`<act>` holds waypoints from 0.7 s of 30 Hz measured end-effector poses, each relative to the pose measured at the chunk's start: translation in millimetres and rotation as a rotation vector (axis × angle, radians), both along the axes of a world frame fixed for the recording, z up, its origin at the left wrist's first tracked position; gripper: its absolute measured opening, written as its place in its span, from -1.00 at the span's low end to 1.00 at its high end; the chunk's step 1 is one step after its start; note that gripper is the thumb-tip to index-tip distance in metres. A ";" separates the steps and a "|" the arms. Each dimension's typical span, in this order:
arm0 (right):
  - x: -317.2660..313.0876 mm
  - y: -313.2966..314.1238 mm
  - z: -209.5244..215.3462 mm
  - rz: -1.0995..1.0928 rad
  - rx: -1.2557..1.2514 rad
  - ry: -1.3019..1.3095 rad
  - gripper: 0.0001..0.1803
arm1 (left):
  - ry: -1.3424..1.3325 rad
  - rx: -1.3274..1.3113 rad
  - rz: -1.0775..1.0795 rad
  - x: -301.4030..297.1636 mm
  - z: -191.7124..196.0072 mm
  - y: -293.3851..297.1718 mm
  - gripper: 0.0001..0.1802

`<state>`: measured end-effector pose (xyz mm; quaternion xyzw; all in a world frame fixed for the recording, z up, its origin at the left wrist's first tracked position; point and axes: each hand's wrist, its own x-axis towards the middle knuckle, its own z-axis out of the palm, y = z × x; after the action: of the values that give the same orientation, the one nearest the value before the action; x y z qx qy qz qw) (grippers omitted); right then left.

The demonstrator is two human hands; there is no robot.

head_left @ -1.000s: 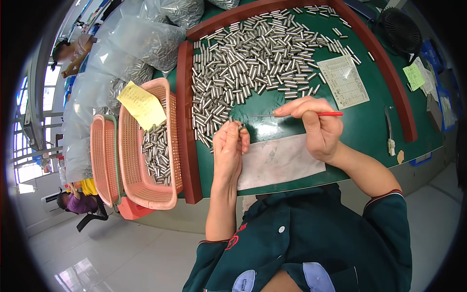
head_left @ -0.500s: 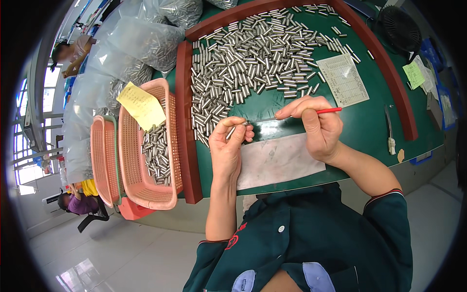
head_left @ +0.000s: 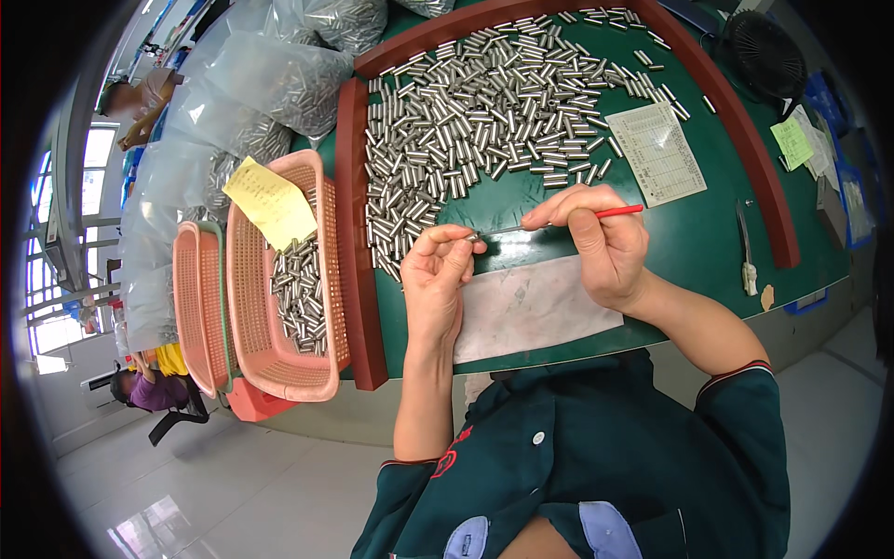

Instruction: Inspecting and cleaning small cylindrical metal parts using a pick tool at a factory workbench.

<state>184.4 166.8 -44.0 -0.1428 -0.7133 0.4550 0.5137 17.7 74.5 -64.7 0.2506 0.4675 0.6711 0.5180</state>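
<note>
My left hand (head_left: 438,270) pinches a small metal cylinder (head_left: 474,238) between thumb and fingers, partly covered by them. In my right hand (head_left: 601,247) is a thin rod tool with a red handle (head_left: 619,211). Its grey shaft (head_left: 503,230) points left, and the tip meets the cylinder's end; whether it is inside the end I cannot tell. Both hands are raised over a white cloth (head_left: 540,307) lying at the near edge of the green table (head_left: 689,270). Beyond them spreads a heap of loose metal cylinders (head_left: 494,102).
A red-brown rail (head_left: 357,233) borders the heap. To the left are a pink basket (head_left: 244,307) with cylinders and a yellow note (head_left: 270,203), and plastic bags of cylinders (head_left: 279,79). A printed sheet (head_left: 656,154), tweezers-like tool (head_left: 746,247) and black fan (head_left: 764,56) are right.
My right hand and the red-handled tool have shifted slightly left, toward my left hand. The left-hand fingers have closed in a little around the cylinder.
</note>
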 end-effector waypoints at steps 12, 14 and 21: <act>-1.0 4.7 -1.7 -0.016 0.150 0.184 -0.93 | -0.136 0.016 -0.030 -5.9 -4.3 -3.4 -0.83; -1.2 2.9 -2.2 -0.084 -0.051 0.201 -0.86 | -0.152 0.026 -0.035 -6.0 -3.9 -1.6 -0.84; 2.7 6.2 2.3 -0.032 -0.097 0.108 -0.81 | -0.423 0.162 -0.093 -11.8 -4.3 -1.3 -0.87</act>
<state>187.1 173.0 -41.7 -0.1542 -0.6592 0.4878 0.5511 5.9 73.2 -69.0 0.1666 0.2813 0.7192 0.6131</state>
